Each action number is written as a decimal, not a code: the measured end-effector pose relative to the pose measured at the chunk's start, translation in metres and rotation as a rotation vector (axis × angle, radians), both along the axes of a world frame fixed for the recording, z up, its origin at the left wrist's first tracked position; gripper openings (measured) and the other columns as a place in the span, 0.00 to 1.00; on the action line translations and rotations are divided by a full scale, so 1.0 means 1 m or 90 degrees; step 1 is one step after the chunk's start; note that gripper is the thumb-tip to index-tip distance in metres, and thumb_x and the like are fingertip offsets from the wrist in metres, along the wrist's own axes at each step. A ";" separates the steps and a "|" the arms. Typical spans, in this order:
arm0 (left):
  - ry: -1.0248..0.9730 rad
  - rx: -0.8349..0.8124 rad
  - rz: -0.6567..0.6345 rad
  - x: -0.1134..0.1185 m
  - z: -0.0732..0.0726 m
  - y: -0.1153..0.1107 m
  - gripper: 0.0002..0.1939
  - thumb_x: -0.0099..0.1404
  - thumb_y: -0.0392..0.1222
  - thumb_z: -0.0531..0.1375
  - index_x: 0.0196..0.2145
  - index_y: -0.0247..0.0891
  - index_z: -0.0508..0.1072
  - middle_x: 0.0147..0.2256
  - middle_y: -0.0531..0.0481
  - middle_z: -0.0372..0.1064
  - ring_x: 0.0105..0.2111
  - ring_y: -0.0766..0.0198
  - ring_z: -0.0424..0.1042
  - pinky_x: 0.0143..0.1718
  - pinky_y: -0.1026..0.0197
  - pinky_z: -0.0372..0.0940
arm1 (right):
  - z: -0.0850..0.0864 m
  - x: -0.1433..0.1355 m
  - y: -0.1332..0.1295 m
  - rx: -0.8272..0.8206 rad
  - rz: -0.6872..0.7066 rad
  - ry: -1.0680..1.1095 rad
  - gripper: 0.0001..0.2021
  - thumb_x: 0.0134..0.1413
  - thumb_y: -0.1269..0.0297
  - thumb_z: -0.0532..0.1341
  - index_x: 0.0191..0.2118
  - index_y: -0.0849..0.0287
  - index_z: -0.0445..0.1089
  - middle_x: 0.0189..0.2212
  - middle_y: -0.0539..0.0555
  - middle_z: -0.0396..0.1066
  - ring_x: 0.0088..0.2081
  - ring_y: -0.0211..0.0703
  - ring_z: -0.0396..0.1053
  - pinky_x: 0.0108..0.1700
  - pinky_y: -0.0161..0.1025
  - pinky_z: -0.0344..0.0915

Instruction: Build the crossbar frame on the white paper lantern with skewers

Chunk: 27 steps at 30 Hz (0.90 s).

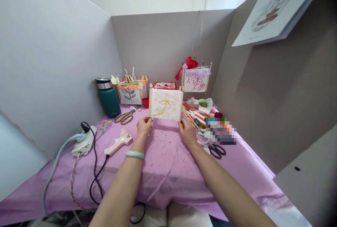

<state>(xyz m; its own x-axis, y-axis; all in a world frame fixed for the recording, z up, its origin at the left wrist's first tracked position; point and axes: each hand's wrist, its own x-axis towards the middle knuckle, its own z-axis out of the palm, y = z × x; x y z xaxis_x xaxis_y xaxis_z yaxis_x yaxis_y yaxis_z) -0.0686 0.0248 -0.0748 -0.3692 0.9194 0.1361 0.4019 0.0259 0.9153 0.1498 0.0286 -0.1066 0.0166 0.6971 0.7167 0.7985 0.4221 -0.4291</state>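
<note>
Both hands hold up a small paper lantern (166, 104) with thin wooden sticks at its corners and a yellow flower drawn on its front panel. My left hand (144, 127) pinches the lower left corner stick, and my right hand (187, 131) pinches the lower right one. The lantern stands roughly upright, facing me. Behind it, partly hidden, shows a red-edged frame (165, 85). To the left of my left hand lies a pale pink hot glue gun (119, 144). Black-handled scissors (217, 150) lie to the right of my right hand.
A green bottle (108, 99), an orange-fringed lantern (131, 95) and gold scissors (124, 117) are at the left. A purple-fringed lantern (196, 81) hangs at the back right, above markers (198, 117). Cords run from a power strip (84, 142). Grey partitions (168, 40) enclose the table.
</note>
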 end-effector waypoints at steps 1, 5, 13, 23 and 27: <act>0.032 0.003 0.014 0.001 0.001 0.000 0.13 0.66 0.46 0.56 0.41 0.33 0.71 0.37 0.48 0.71 0.33 0.65 0.71 0.34 0.57 0.69 | 0.000 0.000 0.000 -0.001 0.004 -0.003 0.12 0.59 0.64 0.53 0.40 0.62 0.71 0.35 0.58 0.75 0.35 0.46 0.70 0.37 0.37 0.61; 0.152 0.010 0.061 0.003 0.002 -0.001 0.13 0.65 0.46 0.56 0.42 0.34 0.71 0.41 0.47 0.71 0.39 0.61 0.71 0.41 0.52 0.68 | 0.001 -0.002 -0.002 -0.010 0.023 -0.016 0.11 0.59 0.64 0.53 0.39 0.61 0.71 0.32 0.57 0.75 0.33 0.45 0.70 0.36 0.37 0.60; 0.315 -0.025 0.102 0.004 0.000 -0.003 0.15 0.66 0.49 0.55 0.41 0.35 0.72 0.40 0.47 0.72 0.40 0.61 0.72 0.44 0.51 0.66 | 0.002 -0.002 -0.003 -0.044 0.005 -0.039 0.09 0.59 0.65 0.54 0.38 0.60 0.71 0.32 0.56 0.75 0.34 0.45 0.70 0.36 0.37 0.59; 0.408 -0.086 0.052 0.000 -0.001 -0.006 0.10 0.60 0.43 0.58 0.38 0.38 0.74 0.36 0.41 0.75 0.38 0.54 0.74 0.35 0.56 0.64 | -0.001 0.005 0.002 -0.128 -0.077 -0.110 0.07 0.53 0.65 0.60 0.36 0.59 0.74 0.36 0.60 0.74 0.39 0.49 0.68 0.39 0.40 0.60; 0.429 -0.094 0.054 0.000 -0.001 -0.005 0.11 0.58 0.40 0.56 0.38 0.40 0.74 0.38 0.38 0.76 0.41 0.47 0.73 0.32 0.56 0.62 | -0.001 0.005 0.003 -0.156 -0.099 -0.136 0.07 0.53 0.65 0.59 0.32 0.58 0.75 0.34 0.60 0.74 0.37 0.48 0.68 0.38 0.40 0.60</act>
